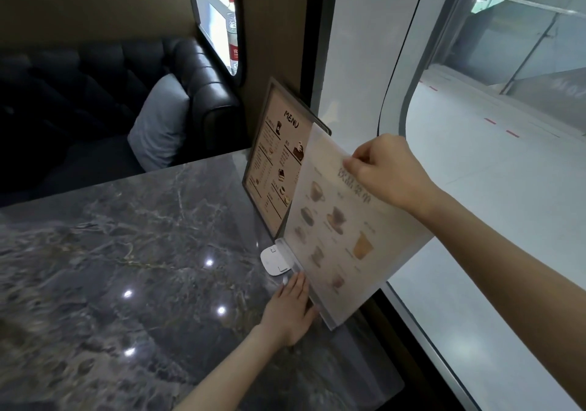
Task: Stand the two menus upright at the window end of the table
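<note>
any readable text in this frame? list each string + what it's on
"MENU": top of the dark-framed menu standing against the wall.
Its item lines: too small to read.
Heading on the light menu, held by the right hand and left hand: blurred.
Red label on the bottle: unreadable.

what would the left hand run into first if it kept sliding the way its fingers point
Probably the small white device lying on the table just beyond the left hand, whose fingertips point up along the base of the pale drinks menu. Depth is unclear; it might brush that base first.
</note>
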Demonstrator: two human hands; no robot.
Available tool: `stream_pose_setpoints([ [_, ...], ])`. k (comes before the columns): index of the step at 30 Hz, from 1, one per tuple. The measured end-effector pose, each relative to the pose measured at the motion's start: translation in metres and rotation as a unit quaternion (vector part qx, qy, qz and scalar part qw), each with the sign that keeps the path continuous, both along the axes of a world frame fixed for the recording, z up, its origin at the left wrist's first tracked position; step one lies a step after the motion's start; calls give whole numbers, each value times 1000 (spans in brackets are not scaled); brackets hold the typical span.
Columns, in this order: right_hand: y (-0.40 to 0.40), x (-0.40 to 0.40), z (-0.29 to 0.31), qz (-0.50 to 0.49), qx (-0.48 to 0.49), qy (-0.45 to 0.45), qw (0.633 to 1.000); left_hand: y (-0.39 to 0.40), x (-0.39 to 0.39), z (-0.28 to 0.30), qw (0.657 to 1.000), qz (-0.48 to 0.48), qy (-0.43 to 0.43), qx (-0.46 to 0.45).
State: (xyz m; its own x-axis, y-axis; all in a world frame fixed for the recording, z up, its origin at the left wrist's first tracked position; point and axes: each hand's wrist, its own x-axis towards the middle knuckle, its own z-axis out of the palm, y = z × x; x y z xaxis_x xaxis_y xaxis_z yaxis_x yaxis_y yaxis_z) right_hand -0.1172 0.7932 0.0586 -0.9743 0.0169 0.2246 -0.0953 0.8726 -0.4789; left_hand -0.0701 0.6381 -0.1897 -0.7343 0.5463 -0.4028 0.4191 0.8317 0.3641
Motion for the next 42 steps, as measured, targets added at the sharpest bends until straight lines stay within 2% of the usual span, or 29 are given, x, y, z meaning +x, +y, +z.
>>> stream_pose_setpoints([
  [31, 20, -14, -14, -46, -17, -37, 998, -4, -6, -5, 1000, -16, -21, -12],
  [39, 19, -11, -9, -27, 40, -22, 999, -2, -11, -2, 999, 6, -34, 17],
  [42, 14, -6, -5, 6, 43, -8, 999, -1, -13, 0, 996, 42, -45, 67],
])
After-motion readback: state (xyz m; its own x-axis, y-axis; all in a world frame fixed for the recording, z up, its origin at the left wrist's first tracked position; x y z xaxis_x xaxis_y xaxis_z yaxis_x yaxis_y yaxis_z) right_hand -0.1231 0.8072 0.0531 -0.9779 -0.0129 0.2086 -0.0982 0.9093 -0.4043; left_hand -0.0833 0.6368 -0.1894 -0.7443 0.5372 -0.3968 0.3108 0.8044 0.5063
